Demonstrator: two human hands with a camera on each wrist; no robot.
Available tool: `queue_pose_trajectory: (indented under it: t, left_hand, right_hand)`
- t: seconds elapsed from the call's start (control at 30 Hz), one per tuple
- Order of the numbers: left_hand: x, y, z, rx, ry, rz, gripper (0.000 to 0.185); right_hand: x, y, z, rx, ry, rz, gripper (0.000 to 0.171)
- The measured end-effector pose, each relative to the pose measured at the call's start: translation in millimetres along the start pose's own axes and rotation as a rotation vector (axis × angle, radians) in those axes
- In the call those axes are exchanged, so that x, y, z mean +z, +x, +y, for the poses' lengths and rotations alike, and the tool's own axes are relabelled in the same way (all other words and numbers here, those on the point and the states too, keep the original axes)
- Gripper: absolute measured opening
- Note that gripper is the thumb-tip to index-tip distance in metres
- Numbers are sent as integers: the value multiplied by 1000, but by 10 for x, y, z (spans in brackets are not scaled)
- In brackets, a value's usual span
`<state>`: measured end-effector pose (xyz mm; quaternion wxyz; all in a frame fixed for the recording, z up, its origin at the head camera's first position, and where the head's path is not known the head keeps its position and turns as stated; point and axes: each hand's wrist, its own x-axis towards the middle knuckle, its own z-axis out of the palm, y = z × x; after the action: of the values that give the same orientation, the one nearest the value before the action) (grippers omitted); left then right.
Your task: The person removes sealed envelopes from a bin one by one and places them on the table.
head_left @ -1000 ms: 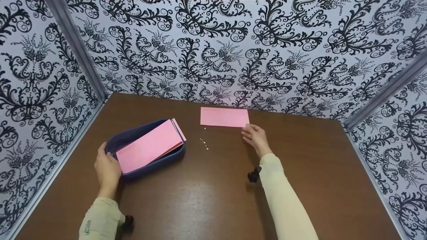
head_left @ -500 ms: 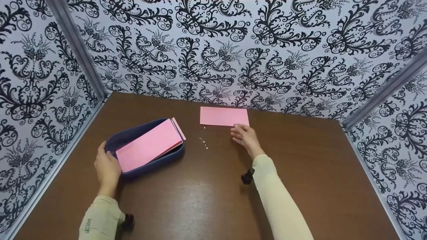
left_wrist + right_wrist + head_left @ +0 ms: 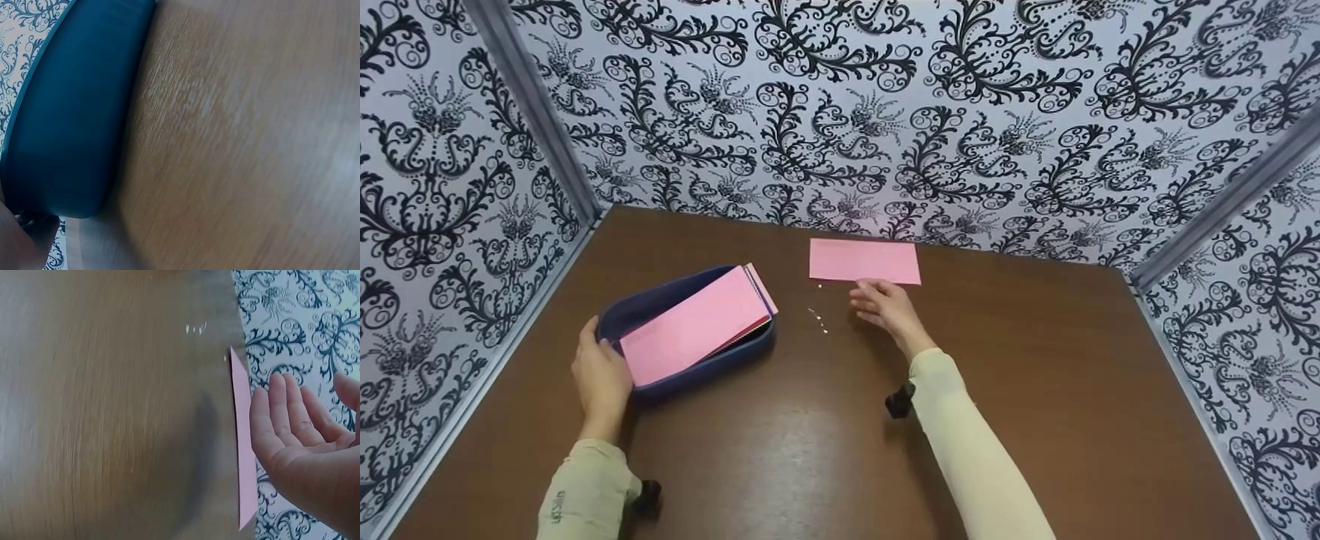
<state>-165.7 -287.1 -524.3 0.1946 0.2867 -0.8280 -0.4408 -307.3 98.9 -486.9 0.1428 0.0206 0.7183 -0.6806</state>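
The pink paper rectangle (image 3: 865,261) lies flat on the brown surface (image 3: 780,465), its far long edge just beside the patterned back wall (image 3: 847,112); whether it touches the wall, or is a card or an envelope, I cannot tell. The right hand (image 3: 889,307) hovers by its near long edge, and the right wrist view shows that grip apart: fingers loosely curved, thumb well clear of them, nothing held.

Paper this flat should give little to pinch. It would be handled best by getting a fingertip under the near edge, or by pressing lightly with the pads and drawing it forward; a push the other way might buckle it against the wall. A few pale specks (image 3: 825,331) lie in front of its left end, so a path across them is better kept raised.

Leftward, the left hand (image 3: 604,375) has its grip clamped on the end of the navy tub (image 3: 706,375). That steadying hold seems sound, since the pink-topped paper stack (image 3: 694,326) leans past the rim and could slide if the tub tilted.
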Motion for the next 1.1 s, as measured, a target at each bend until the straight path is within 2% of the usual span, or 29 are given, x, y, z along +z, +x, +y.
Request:
queue_pose_trajectory:
  t: [0.2,0.67,0.9,1.1]
  left_hand:
    - [-5,6,-1,-3,-8,-11,49]
    - [-9,24,27,-25,-8,-39,50]
    - [-5,32,35,-26,-1,-40,50]
    - [-15,14,6,-30,-15,-45,50]
  right_hand:
    - [173,-33,-20,-46,-88,-59,40]
    - [610,-166,-156,-137,-155,-232,37]
    - [789,-194,-183,-176,-210,-269,37]
    - [911,-203,-166,-172,-234,-285,38]
